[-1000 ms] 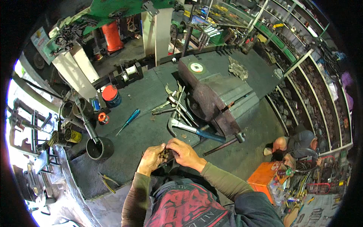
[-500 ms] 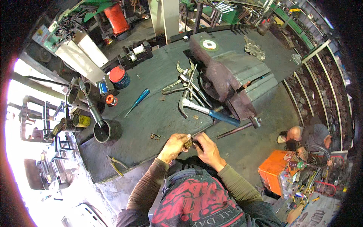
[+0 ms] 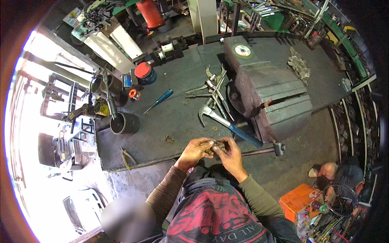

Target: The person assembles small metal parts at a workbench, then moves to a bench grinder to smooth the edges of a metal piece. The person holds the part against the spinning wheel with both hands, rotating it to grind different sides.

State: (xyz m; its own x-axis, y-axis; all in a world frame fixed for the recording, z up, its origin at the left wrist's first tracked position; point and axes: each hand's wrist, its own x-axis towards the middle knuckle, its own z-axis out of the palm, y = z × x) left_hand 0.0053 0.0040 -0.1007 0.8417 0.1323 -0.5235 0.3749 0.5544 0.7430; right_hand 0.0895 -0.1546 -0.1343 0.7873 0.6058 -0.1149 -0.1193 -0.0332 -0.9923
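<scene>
At the bench's near edge, my left hand (image 3: 195, 152) pinches a small brass-coloured metal piece (image 3: 209, 152). My right hand (image 3: 231, 156) has its fingertips closed on the same piece from the other side. Fingers cover most of it, so its exact kind is hidden. On the bench ahead lies a claw hammer (image 3: 221, 120) with a blue handle, by a small brass ring (image 3: 214, 128). Left of my hands rests another small brass-coloured piece (image 3: 169, 139). The bar handle (image 3: 259, 152) of the bench vise (image 3: 279, 97) extends just right of my right hand.
A blue screwdriver (image 3: 159, 101), pliers (image 3: 129, 158), a dark metal cylinder (image 3: 131, 126) and a red-lidded can (image 3: 144, 73) stand or lie leftward on the bench. A puller (image 3: 216, 79) lies beside the vise. At lower right, a person (image 3: 342, 178) crouches near an orange box (image 3: 296, 200).
The view has shifted, so bench items appear farther right. My right fingers have moved in closer to my left fingertips around the brass-coloured piece.
</scene>
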